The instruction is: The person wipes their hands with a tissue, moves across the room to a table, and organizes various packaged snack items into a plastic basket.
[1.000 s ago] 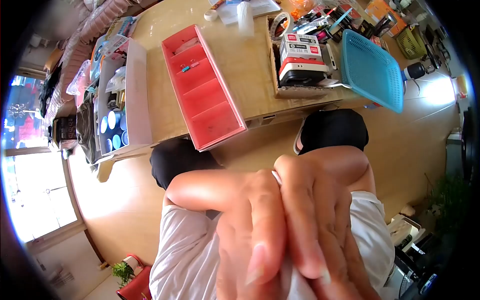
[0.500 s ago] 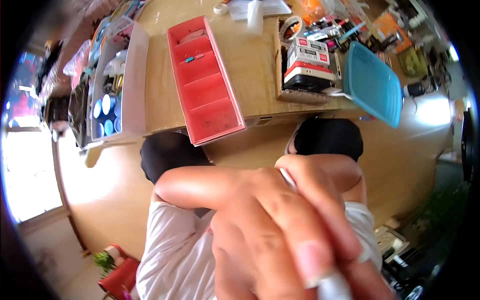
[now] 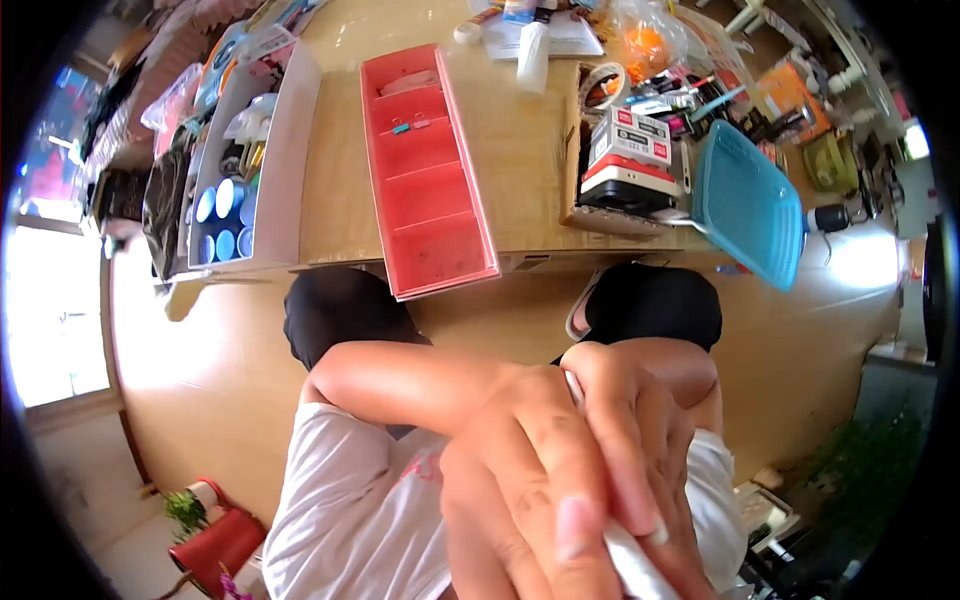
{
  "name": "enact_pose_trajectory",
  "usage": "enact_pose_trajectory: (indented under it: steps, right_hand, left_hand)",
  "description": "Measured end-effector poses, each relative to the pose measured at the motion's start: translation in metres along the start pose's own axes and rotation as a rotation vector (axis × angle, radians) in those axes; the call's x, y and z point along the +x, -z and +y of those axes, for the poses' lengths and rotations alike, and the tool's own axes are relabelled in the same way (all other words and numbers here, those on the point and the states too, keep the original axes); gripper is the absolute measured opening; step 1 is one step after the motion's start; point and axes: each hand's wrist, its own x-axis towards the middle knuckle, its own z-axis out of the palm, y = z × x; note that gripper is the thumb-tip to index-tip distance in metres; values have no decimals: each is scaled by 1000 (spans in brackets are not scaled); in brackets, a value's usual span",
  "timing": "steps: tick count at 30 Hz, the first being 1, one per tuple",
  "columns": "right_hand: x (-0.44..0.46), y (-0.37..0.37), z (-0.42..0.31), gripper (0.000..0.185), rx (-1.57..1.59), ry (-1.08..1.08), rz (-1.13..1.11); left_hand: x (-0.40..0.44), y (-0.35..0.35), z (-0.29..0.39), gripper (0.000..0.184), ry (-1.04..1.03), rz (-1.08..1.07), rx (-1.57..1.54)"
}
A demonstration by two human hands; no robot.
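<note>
My left hand (image 3: pixel 525 470) and my right hand (image 3: pixel 640 440) are pressed together close to the camera, low in the view. Between them runs a thin white thing (image 3: pixel 635 565); its lower end shows below the fingertips and a sliver shows near the knuckles. What it is, I cannot make out. Both hands are closed round it. Beyond them, a long red tray (image 3: pixel 437 255) with compartments lies on the table (image 3: pixel 335 150), its near end at the front edge. Two small clips (image 3: pixel 402 129), one teal and one pink, are in one of its upper compartments.
At the left stands a white box (image 3: pixel 283 170) with blue-topped containers. On the right are a cardboard box (image 3: pixel 570 190) holding white boxes and tape, a blue basket (image 3: pixel 745 205) over the table edge, and pens. My knees (image 3: pixel 650 300) are below the edge.
My hands have shifted and turned slightly against each other, and more of the white thing now shows below the fingers. The table and tray sit lower and further right in view.
</note>
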Motion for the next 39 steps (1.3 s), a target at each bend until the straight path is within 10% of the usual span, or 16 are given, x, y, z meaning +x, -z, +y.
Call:
enact_pose_trajectory:
  steps: [39]
  right_hand:
    - [-4,9,-3,19,-10,-171,376]
  left_hand:
    - [-19,-3,-5,23,39,29,-44]
